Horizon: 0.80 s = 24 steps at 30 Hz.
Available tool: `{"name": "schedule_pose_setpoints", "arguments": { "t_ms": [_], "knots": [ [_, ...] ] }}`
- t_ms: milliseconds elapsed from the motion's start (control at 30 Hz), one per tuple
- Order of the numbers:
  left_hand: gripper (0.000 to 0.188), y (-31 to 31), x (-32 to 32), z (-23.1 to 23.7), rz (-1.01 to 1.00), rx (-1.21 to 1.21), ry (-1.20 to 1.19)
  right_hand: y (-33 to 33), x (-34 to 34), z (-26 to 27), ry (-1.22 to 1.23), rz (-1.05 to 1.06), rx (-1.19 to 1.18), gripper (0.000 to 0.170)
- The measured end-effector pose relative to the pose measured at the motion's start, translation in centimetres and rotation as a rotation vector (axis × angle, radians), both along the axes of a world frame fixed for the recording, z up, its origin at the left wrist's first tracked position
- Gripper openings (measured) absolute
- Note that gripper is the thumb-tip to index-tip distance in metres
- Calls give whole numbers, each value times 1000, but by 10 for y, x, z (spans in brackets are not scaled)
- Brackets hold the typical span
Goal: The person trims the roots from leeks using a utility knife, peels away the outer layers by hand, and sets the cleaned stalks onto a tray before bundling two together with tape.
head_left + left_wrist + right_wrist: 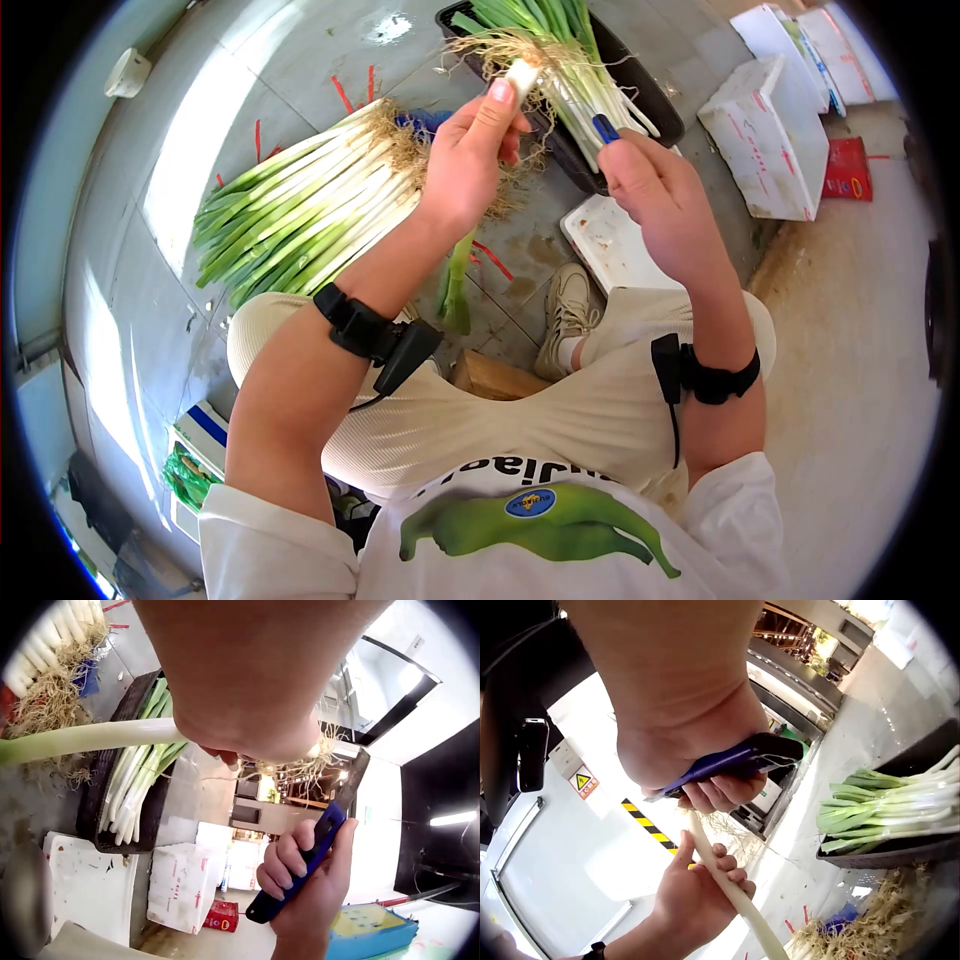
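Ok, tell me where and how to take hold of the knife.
Probably best to grip the knife by its blue handle, coming from the end away from the blade. The handle is long and slim enough for fingers to curl round, as the right hand does, while the bare metal sticks out past the thumb side.

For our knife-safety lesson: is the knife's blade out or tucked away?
Out: in the left wrist view, the blade extends past the blue handle gripped in the right hand.
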State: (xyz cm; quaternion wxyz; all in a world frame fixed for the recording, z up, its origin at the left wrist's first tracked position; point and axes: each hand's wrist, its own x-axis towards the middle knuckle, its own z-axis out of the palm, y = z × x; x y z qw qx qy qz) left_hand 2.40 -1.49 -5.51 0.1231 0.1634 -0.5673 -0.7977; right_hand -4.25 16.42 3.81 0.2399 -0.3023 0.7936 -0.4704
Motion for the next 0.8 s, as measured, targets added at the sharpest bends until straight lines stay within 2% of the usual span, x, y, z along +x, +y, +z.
{"name": "schedule_pose_setpoints", "arguments": {
  "t_ms": [33, 100, 133, 200, 233, 400, 500, 733, 800],
  "knots": [
    [61, 3, 0, 0, 41, -34, 5, 3, 3, 4, 39, -2, 93, 36],
    [62, 13, 0, 3, 115, -78, 37, 10, 7, 5, 35, -37, 121, 42],
    [62, 16, 1, 6, 101, -73, 42, 13, 7, 5, 37, -42, 138, 49],
    [57, 18, 3, 13, 42, -154, 3, 15, 7, 5, 73, -63, 167, 48],
    [47, 20, 1, 9, 29, -154, 57, 16, 7, 5, 96, -69, 186, 50],
    [35, 24, 2, 2, -82, -165, 165, 14, 1, 3, 99, -31, 252, 61],
    [30, 25, 2, -3, -113, -69, 134, 10, -7, -4, 117, 45, 321, 68],
    [41, 20, 6, -6, -113, -163, 47, 2, -31, -15, 174, 72, 369, 68],
    [42, 17, 8, -2, -114, -187, -7, 1, -37, -17, 129, 85, 299, 65]
  ]
}}
